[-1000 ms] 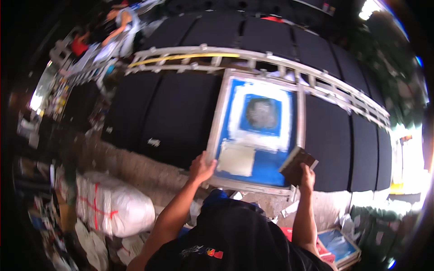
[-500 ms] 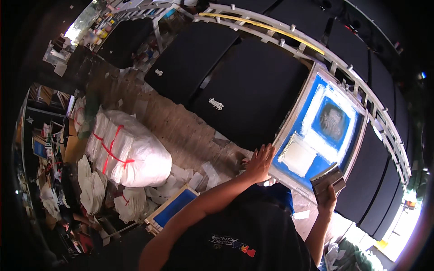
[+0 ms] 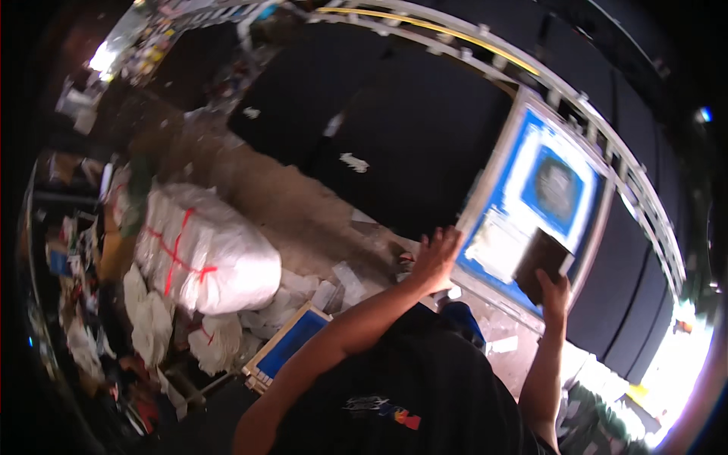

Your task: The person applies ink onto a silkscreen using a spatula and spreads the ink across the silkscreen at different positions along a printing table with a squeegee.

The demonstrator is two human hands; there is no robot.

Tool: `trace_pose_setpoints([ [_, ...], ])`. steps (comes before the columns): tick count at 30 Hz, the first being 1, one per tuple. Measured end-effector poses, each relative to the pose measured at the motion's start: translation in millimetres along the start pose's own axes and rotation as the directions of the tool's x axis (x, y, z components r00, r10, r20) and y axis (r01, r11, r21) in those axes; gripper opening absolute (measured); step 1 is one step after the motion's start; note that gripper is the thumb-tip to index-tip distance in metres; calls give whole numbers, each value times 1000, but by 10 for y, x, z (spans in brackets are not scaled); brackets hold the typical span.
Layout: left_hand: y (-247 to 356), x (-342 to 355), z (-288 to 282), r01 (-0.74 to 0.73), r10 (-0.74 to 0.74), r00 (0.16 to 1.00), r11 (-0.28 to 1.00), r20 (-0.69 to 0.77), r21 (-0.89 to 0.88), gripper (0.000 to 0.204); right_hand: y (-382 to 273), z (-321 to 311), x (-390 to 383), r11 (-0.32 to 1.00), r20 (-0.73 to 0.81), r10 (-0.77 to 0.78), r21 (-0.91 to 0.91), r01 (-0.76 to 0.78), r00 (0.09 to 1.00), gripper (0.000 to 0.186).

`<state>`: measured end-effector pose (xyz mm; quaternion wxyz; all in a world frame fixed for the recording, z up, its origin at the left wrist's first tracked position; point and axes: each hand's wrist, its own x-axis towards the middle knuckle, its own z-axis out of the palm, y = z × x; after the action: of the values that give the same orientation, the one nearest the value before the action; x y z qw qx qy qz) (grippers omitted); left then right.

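Note:
A silk-screen printing frame [image 3: 497, 155] with blue mesh and a dark design window lies on the black fabric panels at the right. White ink [image 3: 497, 236] is pooled on its near part and smeared around the window. My left hand [image 3: 437, 262] rests at the frame's near left edge, fingers spread, holding nothing. In my right hand [image 3: 554, 292] is a squeegee [image 3: 541, 262], a dark flat block with a pale edge, gripped over the near right part of the mesh. Whether its blade touches the mesh I cannot tell.
Black fabric panels [image 3: 425, 136] bear small white prints [image 3: 353, 161]. Beyond them curves a metal rail [image 3: 629, 171] with a yellow strip. To the left are a plastic-wrapped bundle [image 3: 243, 258] tied with red string and a smaller blue screen [image 3: 303, 334]. Cluttered shelves line the far left.
My right hand has carried the squeegee forward over the mesh and turned it. My left hand stays by the frame's edge. The whole view has shifted slightly.

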<state>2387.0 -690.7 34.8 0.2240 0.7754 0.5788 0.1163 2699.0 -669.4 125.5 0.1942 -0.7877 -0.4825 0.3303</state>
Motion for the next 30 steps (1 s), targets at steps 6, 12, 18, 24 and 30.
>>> trace_pose_setpoints([
  [6, -45, 33, 1, 83, -85, 990, 996, 109, 20, 140, -488, 394, 213, 920, 251, -316, -156, 360, 915, 40],
  [12, 32, 77, -22, 56, -56, 988, 998, 144, 2, 136, -398, 764, 629, 673, 283, -535, -428, 604, 796, 36],
  [18, 5, 26, -20, 54, -56, 993, 998, 99, 27, 136, -15, 1043, 208, 615, 71, -703, -438, 655, 707, 33],
  [24, 23, 39, 2, 90, -92, 988, 996, 120, 22, 139, -67, 952, -134, 724, 290, -487, -393, 567, 824, 31],
  [30, 53, 69, -41, 72, -77, 988, 997, 133, 43, 140, -88, 1049, 239, 644, 23, -679, -461, 611, 734, 44],
])
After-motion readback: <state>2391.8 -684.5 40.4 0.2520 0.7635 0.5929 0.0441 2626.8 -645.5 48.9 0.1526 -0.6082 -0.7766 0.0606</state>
